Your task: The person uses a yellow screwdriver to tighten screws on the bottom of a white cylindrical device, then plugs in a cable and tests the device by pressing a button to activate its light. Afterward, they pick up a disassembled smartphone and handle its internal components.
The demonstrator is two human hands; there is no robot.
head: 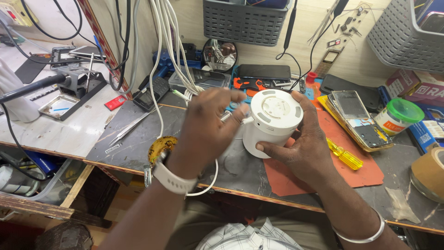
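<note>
White cylindrical device (272,121) sits low over the orange mat (365,173) on the counter (134,143); my right hand (300,148) clasps its side to steady it, while my left hand (210,125) pinches what looks like a white cable (203,187) at its side (partly hidden). Yellow screwdriver (344,156) crowds the right; counter edge lies near.

A white cylindrical device (272,121) with a round, flat top stands upright on the near left edge of a red-orange mat (365,173). A thin white cable (213,178) leaves its left side, off the mat.
</note>
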